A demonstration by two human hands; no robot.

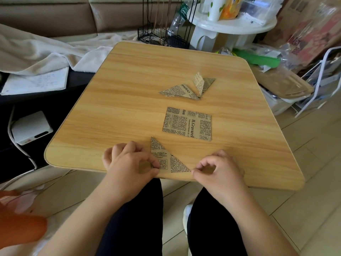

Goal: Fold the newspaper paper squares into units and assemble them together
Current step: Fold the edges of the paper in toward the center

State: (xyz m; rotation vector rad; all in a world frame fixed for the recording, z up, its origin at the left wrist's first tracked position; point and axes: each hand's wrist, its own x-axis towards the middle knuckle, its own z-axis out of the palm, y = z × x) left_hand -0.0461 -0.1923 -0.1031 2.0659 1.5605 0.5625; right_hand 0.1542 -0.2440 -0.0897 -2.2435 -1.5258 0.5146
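A newspaper-print square folded into a triangle [166,159] lies at the near edge of the wooden table [129,89]. My left hand [129,163] pinches the triangle's left corner between thumb and forefinger. My right hand [219,169] pinches its right corner at the table edge. A flat unfolded newspaper square [187,123] lies just beyond the triangle. Farther back sit two folded units: a flat pointed one [180,91] and a V-shaped one [202,83], touching at their tips.
A white round stand [230,24] and a black wire rack [162,34] stand behind the table. Plastic bags and a white wire rack [317,80] crowd the right side. A blanket and notebook [36,82] lie left, with a white box [31,127] below.
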